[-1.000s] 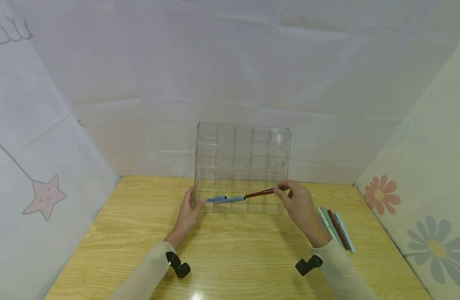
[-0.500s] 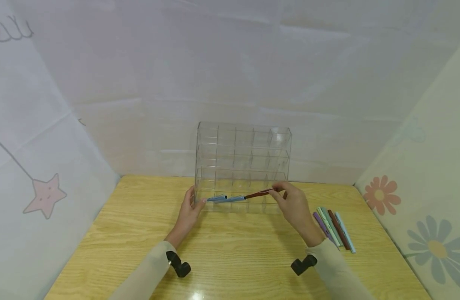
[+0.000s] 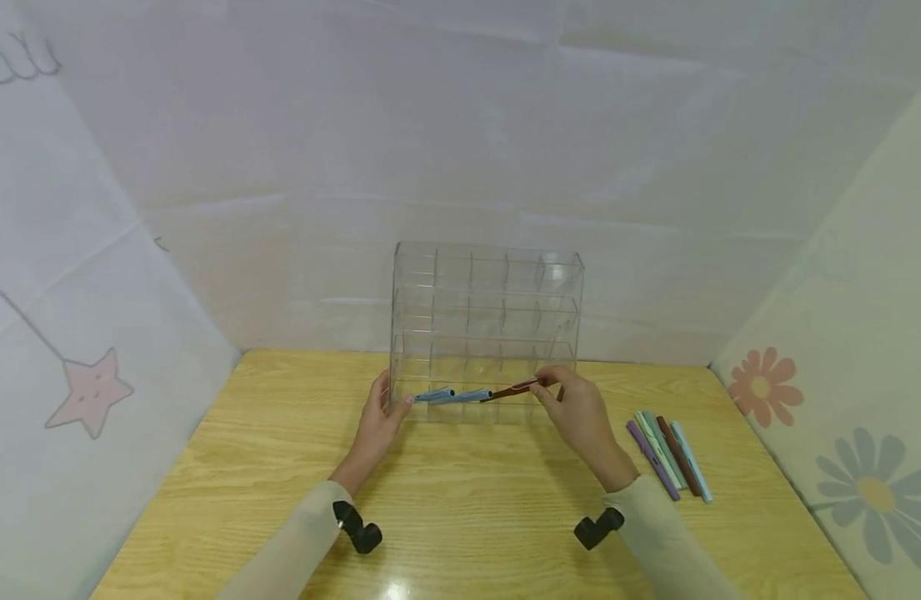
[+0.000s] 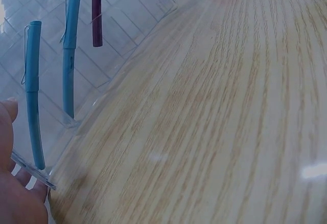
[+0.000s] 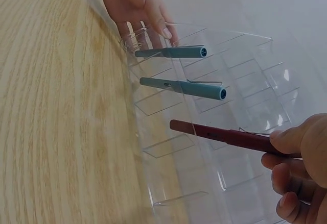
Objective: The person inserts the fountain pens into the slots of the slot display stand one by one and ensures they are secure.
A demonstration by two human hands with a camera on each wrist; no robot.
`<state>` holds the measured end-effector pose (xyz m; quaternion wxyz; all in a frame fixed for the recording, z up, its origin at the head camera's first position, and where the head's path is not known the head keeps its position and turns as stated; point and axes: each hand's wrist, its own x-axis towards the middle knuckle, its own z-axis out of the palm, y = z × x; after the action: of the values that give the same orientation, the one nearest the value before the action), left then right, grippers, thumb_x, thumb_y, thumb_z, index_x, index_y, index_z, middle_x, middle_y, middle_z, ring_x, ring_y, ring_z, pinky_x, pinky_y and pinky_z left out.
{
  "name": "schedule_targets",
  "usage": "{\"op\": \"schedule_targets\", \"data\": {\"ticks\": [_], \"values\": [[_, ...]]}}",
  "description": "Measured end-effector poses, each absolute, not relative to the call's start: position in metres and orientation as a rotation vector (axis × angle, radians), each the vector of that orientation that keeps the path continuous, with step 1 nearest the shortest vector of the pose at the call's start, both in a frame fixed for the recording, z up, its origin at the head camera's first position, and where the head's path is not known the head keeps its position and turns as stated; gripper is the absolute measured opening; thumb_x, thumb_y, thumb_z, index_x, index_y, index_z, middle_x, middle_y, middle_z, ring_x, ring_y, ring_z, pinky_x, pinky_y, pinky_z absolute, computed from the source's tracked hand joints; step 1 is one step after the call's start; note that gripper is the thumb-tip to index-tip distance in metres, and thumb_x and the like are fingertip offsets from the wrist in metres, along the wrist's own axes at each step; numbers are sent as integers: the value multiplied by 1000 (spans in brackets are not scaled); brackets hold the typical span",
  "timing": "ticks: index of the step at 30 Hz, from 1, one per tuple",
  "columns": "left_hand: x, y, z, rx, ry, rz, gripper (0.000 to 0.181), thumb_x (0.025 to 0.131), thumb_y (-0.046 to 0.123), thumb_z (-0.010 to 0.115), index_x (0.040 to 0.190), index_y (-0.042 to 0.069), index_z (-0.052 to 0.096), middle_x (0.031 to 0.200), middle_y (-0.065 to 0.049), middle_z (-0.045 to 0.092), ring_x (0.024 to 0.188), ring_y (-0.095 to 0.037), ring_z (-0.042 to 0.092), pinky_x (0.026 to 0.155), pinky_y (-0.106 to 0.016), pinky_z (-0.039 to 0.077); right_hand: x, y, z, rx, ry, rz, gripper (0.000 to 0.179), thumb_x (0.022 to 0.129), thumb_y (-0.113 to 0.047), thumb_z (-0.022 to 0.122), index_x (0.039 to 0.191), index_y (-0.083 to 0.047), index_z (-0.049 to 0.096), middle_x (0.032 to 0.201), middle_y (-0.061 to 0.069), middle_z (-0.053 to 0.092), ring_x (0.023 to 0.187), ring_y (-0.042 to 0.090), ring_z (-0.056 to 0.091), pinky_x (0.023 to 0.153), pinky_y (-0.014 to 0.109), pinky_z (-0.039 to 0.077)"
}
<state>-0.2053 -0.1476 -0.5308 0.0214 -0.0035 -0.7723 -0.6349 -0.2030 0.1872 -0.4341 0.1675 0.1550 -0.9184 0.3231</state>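
Note:
A clear plastic pen organizer [image 3: 488, 250] with rows of small compartments stands near the back of the table. My left hand [image 3: 376, 425] grips its lower left side, thumb in front and fingers behind the clear wall. Two blue pens, a left one [image 5: 186, 52] and a right one [image 5: 199, 89], sit in neighbouring compartments of the bottom row, caps up. Between thumb and fingertips my right hand [image 3: 583, 417] pinches a dark red pen [image 5: 232, 136] by its clip end. In the right wrist view, the pen's lower tip overlaps the compartment beside the blue pens.
On the wooden table [image 3: 460, 517], right of my right hand, lie several pens side by side: purple [image 3: 653, 461], light green [image 3: 661, 454], grey-green [image 3: 672, 454], brownish red [image 3: 678, 457] and light blue [image 3: 693, 462]. A pale cloth wall [image 3: 460, 150] stands behind the organizer.
My right hand has moved left with the dark red pen, and the pen's tip has dropped slightly beside the blue pens. The purple pen has come into view. My left hand stays put.

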Motion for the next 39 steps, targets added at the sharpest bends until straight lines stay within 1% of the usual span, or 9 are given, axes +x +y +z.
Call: {"op": "schedule_targets", "data": {"ticks": [3,7,13,17,25,31,32,39], "values": [[-205,-148,-531,3,-2401,-1968,76,112,30,58,172,12,13,178,-23,14,165,-49,14,133,-65,24,-203,185,-436,442,-2615,913,24,98,-21,79,116,-6,77,102,9,81,51,3,42,43,22,36],[-205,-148,-530,-2,-2401,-1967,77,113,31,57,172,11,12,178,-24,13,165,-50,14,133,-65,23,-203,183,-437,436,-2626,905,23,98,-21,79,116,-6,77,102,9,81,53,4,43,45,21,36],[-206,-148,-531,-11,-2394,-1974,77,113,29,57,172,9,11,177,-25,13,164,-52,13,133,-66,22,-205,180,-442,417,-2660,911,21,99,-21,78,116,-8,77,104,8,81,54,5,44,45,21,35],[-206,-148,-532,-8,-2372,-2010,77,113,25,57,172,10,10,178,-24,10,165,-51,11,133,-66,20,-206,177,-445,413,-2666,915,20,99,-21,78,115,-8,77,104,7,81,53,5,44,45,21,35],[-204,-147,-529,-14,-2388,-1993,77,113,28,57,172,10,11,178,-24,12,164,-52,13,132,-67,22,-208,169,-452,410,-2691,902,18,100,-23,78,113,-11,77,104,5,80,54,6,45,47,21,36],[-202,-145,-525,-18,-2386,-1987,74,113,24,55,172,10,12,178,-24,12,164,-52,13,132,-67,22,-209,166,-458,423,-2690,936,18,101,-24,77,112,-11,77,103,6,80,49,5,43,44,21,35],[-201,-145,-525,-17,-2384,-1989,74,113,25,55,171,11,12,178,-24,13,164,-51,13,132,-66,22,-209,165,-459,420,-2692,946,18,101,-24,77,112,-11,77,103,6,80,48,5,42,43,21,34],[-202,-146,-526,-15,-2379,-2002,74,113,23,55,172,11,11,178,-23,12,164,-52,13,132,-67,23,-209,165,-460,387,-2719,989,16,101,-24,76,112,-11,77,103,6,80,48,7,44,42,22,34]]}}
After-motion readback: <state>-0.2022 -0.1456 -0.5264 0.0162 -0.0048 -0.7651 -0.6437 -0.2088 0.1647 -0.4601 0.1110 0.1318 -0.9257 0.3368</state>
